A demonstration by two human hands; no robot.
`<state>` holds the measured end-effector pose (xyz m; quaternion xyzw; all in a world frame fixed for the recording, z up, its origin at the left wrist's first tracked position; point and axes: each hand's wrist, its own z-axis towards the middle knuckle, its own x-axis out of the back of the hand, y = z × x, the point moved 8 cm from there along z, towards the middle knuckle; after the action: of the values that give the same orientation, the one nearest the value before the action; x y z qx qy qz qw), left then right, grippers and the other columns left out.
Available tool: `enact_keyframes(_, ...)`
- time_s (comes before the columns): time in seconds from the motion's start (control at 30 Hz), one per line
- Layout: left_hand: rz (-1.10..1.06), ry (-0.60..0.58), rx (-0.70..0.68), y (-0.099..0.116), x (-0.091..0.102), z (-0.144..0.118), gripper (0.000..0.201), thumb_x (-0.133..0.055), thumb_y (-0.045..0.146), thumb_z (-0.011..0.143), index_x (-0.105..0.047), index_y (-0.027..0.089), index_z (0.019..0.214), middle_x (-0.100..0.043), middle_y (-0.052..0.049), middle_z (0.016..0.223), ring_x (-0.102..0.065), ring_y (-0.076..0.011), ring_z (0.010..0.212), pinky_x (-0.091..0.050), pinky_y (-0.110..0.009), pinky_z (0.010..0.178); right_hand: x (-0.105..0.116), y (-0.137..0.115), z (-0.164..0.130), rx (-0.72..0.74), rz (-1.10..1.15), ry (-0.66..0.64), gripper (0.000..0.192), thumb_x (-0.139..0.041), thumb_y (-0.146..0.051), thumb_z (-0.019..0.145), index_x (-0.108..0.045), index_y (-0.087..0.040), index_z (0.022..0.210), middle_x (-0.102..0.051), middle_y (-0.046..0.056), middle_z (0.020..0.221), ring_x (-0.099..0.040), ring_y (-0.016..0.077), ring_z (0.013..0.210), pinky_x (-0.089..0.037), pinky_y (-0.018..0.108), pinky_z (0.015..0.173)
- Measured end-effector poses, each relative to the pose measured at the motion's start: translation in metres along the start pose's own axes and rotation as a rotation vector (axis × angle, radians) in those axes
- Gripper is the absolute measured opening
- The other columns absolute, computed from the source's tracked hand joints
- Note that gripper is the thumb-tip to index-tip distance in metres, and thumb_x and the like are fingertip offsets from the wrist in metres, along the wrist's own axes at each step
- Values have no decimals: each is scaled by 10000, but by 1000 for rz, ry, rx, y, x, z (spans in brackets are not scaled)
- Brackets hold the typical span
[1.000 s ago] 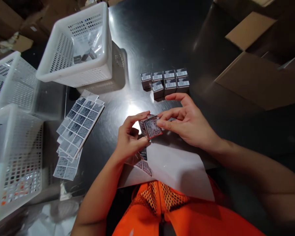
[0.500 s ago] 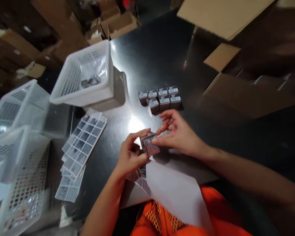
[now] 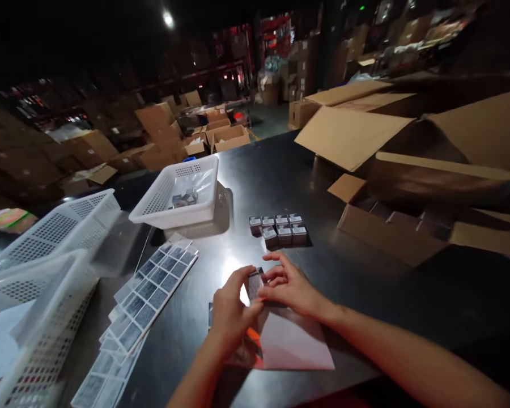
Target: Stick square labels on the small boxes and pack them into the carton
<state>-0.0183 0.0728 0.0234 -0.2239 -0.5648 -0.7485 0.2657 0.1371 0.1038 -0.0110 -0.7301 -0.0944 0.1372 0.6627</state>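
Both hands meet over the near middle of the metal table, around one small dark box. My left hand grips its left side between thumb and fingers. On its right side, the thumb and curled fingers of my right hand press against it. Under the hands lies a white sheet, with a shiny, partly hidden piece at its left. Beyond the hands, several small dark boxes with white barcode labels stand in two rows. To the left lie overlapping sheets of grey rectangular labels.
A white perforated basket with a few small boxes and clear plastic stands at the back left. More white baskets line the left side. An open cardboard carton with dividers sits at the right. Stacked cartons fill the background.
The view has tilted up, showing more of the background. The box in my hands has turned more upright, and my right fingers have closed in nearer to it.
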Motion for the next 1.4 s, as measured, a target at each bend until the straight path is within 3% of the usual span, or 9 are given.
enact_keyframes(0.17, 104, 125, 206, -22, 22, 8, 499, -774, 227, 748, -697, 187, 1239, -762, -103, 1205, -726, -348, 1090, -577, -470, 934, 14, -23, -5, 144, -170, 100, 598, -874, -448, 715, -569, -262, 1195, -654, 103, 1267, -654, 271, 1144, -584, 477, 983)
enact_keyframes(0.3, 258, 274, 270, -37, 41, 12, 502, -812, 290, 781, -672, 206, 1256, -742, -79, 1232, -703, -300, 1129, -541, -396, 956, 7, -39, -12, 339, -433, 6, 566, -830, -445, 828, -572, -245, 1291, -717, 80, 1146, -693, 264, 1094, -594, 465, 988)
enact_keyframes(0.47, 190, 300, 254, -39, 38, 13, 533, -844, 285, 739, -672, 204, 1236, -750, -55, 1137, -720, -252, 970, -548, -352, 882, -29, -29, -26, 509, -717, -239, 471, -762, -378, 943, -560, -218, 1337, -693, 108, 1261, -684, 259, 1142, -586, 427, 1000)
enact_keyframes(0.63, 48, 327, 151, -33, 33, 9, 547, -845, 283, 708, -672, 201, 1220, -743, -24, 1059, -644, -149, 691, -529, -274, 671, -37, -22, -27, 608, -851, -220, 512, -748, -333, 956, -537, -171, 1394, -671, 139, 1302, -621, 304, 1204, -537, 492, 1037)
enact_keyframes(0.8, 0, 298, 3, -28, 31, 11, 532, -826, 369, 753, -663, 202, 1231, -753, -20, 1062, -561, -95, 549, -462, -235, 507, -30, -21, -19, 519, -838, -258, 446, -769, -375, 942, -620, -172, 1311, -693, 104, 1132, -651, 291, 1070, -538, 490, 949)
enact_keyframes(1.0, 222, 117, -427, 12, 24, -5, 426, -763, 391, 882, -673, 233, 1267, -723, -97, 1252, -738, -229, 1006, -558, -273, 683, 1, -32, -11, 306, -469, 16, 717, -940, -464, 712, -616, -203, 1297, -651, 106, 1265, -642, 254, 1140, -564, 395, 957)
enact_keyframes(1.17, 248, 6, -480, 21, 7, -17, 525, -709, 459, 925, -585, 261, 1396, -726, -93, 1264, -714, -176, 741, -487, -260, 519, -2, -34, -12, 103, -268, -177, 750, -885, -342, 757, -573, -232, 1430, -711, -27, 914, -682, 144, 794, -562, 258, 753)
enact_keyframes(1.3, 233, 55, -331, 23, 15, -22, 741, -722, 546, 895, -446, 298, 1536, -752, -68, 1201, -575, -135, 510, -517, -306, 535, 46, -98, -33, 325, -642, 94, 572, -836, -277, 770, -669, -277, 1317, -724, -53, 900, -691, 142, 828, -599, 250, 801)
enact_keyframes(1.4, 253, 143, -254, 22, 29, -24, 670, -679, 564, 923, -480, 312, 1511, -755, -45, 1170, -579, -138, 514, -515, -314, 550, 122, -146, -52, 405, -848, 405, 483, -763, -238, 794, -678, -245, 1269, -727, 13, 1073, -673, 189, 957, -592, 333, 902)
